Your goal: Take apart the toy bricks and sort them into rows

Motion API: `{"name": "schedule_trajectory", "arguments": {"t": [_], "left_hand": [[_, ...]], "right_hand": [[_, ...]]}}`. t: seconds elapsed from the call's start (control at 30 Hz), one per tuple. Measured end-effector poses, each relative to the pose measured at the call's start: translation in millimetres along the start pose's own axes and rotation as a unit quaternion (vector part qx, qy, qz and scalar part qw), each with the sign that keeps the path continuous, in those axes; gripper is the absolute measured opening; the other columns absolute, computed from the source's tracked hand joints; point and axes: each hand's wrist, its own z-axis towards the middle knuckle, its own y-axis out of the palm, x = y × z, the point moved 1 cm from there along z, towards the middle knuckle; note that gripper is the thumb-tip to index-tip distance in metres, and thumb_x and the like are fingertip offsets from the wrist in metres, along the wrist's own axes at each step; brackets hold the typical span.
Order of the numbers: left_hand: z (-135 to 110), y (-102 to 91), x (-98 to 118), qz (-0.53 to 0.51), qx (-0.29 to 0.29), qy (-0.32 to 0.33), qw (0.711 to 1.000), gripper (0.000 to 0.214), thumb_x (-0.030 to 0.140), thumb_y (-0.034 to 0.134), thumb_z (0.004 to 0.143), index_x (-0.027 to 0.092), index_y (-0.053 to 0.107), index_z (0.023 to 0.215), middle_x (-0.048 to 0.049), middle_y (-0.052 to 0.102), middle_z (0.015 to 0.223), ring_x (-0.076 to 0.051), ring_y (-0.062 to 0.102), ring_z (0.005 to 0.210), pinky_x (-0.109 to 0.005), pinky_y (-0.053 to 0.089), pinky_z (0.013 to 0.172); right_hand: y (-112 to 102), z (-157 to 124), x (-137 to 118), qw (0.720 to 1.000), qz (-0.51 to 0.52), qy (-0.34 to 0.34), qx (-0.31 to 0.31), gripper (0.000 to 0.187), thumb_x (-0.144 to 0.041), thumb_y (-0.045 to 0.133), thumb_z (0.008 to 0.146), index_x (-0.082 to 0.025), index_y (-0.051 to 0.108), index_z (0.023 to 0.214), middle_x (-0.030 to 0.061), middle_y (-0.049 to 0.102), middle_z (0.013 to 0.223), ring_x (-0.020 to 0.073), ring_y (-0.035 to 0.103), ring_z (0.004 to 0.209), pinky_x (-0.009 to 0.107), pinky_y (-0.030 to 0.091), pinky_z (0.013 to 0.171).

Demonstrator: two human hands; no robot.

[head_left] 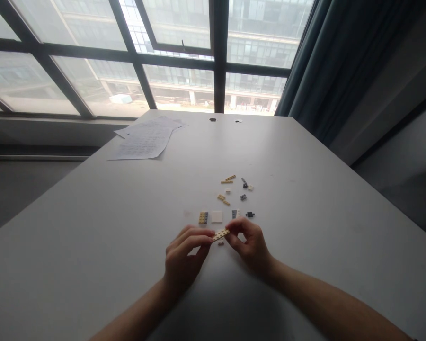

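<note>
Between my two hands is a tan studded building-brick plate [220, 235], tilted up toward the right. My left hand [184, 253] pinches its left end, and my right hand [250, 244] grips the right end with thumb and fingertips. Just below the plate lies a small brownish piece [220, 243] on the table. Beyond my fingers are a tan and grey studded block [203, 218], a smooth cream tile [216, 217], a dark grey plate [234, 214] beside a white one, and a black piece with side pins [250, 214].
Farther back on the white table [92, 227] lie loose tan pieces [223, 199], long tan strips [228, 180], a grey piece [243, 197] and a black piece [245, 185]. Written paper sheets [145, 139] rest at the far left. Windows and a dark curtain [326, 61] stand behind.
</note>
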Motion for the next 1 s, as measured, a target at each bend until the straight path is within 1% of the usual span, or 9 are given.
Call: {"name": "schedule_trajectory", "arguments": {"t": [0.13, 0.23, 0.33, 0.43, 0.6, 0.73, 0.8, 0.9, 1.0], "left_hand": [[-3, 0.3, 0, 0.030, -0.004, 0.014, 0.999, 0.017, 0.004, 0.069, 0.076, 0.020, 0.065, 0.079, -0.0030, 0.072, 0.085, -0.014, 0.065, 0.074, -0.026, 0.053, 0.066], [-4, 0.7, -2, 0.037, -0.031, 0.010, 0.999, 0.018, 0.003, 0.067, 0.076, 0.020, 0.064, 0.078, -0.0025, 0.070, 0.084, -0.014, 0.062, 0.075, -0.026, 0.052, 0.067], [-5, 0.8, -4, 0.028, -0.072, -0.013, 0.997, 0.018, 0.004, 0.062, 0.079, 0.020, 0.065, 0.085, -0.0038, 0.069, 0.088, -0.015, 0.062, 0.080, -0.028, 0.052, 0.072], [-5, 1.3, -5, 0.009, -0.106, -0.040, 0.993, 0.020, 0.007, 0.063, 0.079, 0.020, 0.064, 0.095, -0.0052, 0.069, 0.092, -0.017, 0.063, 0.086, -0.031, 0.052, 0.077], [-7, 3.9, -9, 0.012, -0.102, -0.062, 0.993, 0.022, 0.009, 0.068, 0.079, 0.021, 0.063, 0.097, -0.0027, 0.069, 0.084, -0.015, 0.063, 0.079, -0.027, 0.053, 0.072], [-10, 3.9, -11, 0.042, -0.088, -0.082, 0.992, 0.015, 0.011, 0.066, 0.082, 0.021, 0.063, 0.093, -0.0015, 0.069, 0.084, -0.013, 0.065, 0.077, -0.024, 0.053, 0.072], [-11, 2.8, -11, 0.071, -0.068, -0.103, 0.990, 0.013, 0.012, 0.065, 0.083, 0.021, 0.062, 0.092, -0.0009, 0.069, 0.085, -0.013, 0.066, 0.076, -0.022, 0.053, 0.071], [-10, 1.4, -12, 0.099, -0.040, -0.126, 0.986, 0.011, 0.013, 0.063, 0.083, 0.020, 0.060, 0.092, 0.0000, 0.069, 0.083, -0.012, 0.066, 0.073, -0.021, 0.053, 0.069], [-9, 0.7, -15, 0.089, -0.030, -0.139, 0.986, 0.009, 0.015, 0.062, 0.084, 0.020, 0.059, 0.090, -0.0003, 0.067, 0.083, -0.012, 0.065, 0.073, -0.021, 0.054, 0.069]], "right_hand": [[0, -3, 1, 0.999, 0.038, 0.000, -0.015, 0.013, -0.019, 0.065, 0.078, -0.019, 0.063, 0.091, 0.0003, 0.064, 0.075, 0.0140, 0.058, 0.068, 0.027, 0.049, 0.066], [2, -3, 3, 0.999, 0.032, 0.017, -0.008, 0.010, -0.020, 0.065, 0.080, -0.020, 0.063, 0.090, 0.0013, 0.064, 0.077, 0.0146, 0.059, 0.070, 0.028, 0.049, 0.067], [3, -3, 6, 0.999, 0.032, 0.026, 0.018, 0.010, -0.021, 0.065, 0.082, -0.020, 0.061, 0.091, 0.0010, 0.064, 0.079, 0.0147, 0.060, 0.072, 0.028, 0.050, 0.068], [4, -2, 8, 0.998, 0.037, 0.026, 0.033, 0.010, -0.022, 0.066, 0.082, -0.021, 0.059, 0.089, 0.0004, 0.064, 0.078, 0.0145, 0.061, 0.072, 0.028, 0.051, 0.068], [5, -2, 9, 0.999, 0.039, 0.008, 0.026, 0.008, -0.022, 0.066, 0.083, -0.021, 0.058, 0.087, 0.0008, 0.066, 0.079, 0.0150, 0.063, 0.072, 0.029, 0.052, 0.070], [5, -4, 4, 0.997, -0.064, -0.029, 0.014, 0.014, -0.020, 0.065, 0.083, -0.021, 0.058, 0.095, 0.0016, 0.066, 0.082, 0.0159, 0.061, 0.074, 0.030, 0.052, 0.070], [6, -5, 0, 0.984, -0.162, -0.072, -0.025, 0.024, -0.019, 0.064, 0.082, -0.020, 0.058, 0.106, 0.0047, 0.068, 0.092, 0.0190, 0.061, 0.085, 0.034, 0.051, 0.078], [10, -8, -4, 0.927, -0.323, -0.140, -0.132, 0.037, -0.019, 0.063, 0.083, -0.018, 0.055, 0.119, 0.0107, 0.063, 0.119, 0.0253, 0.055, 0.106, 0.042, 0.045, 0.093], [14, -10, -4, 0.868, -0.429, -0.164, -0.190, 0.024, -0.022, 0.058, 0.088, -0.017, 0.058, 0.111, 0.0111, 0.061, 0.121, 0.0254, 0.053, 0.105, 0.042, 0.042, 0.092]]}}
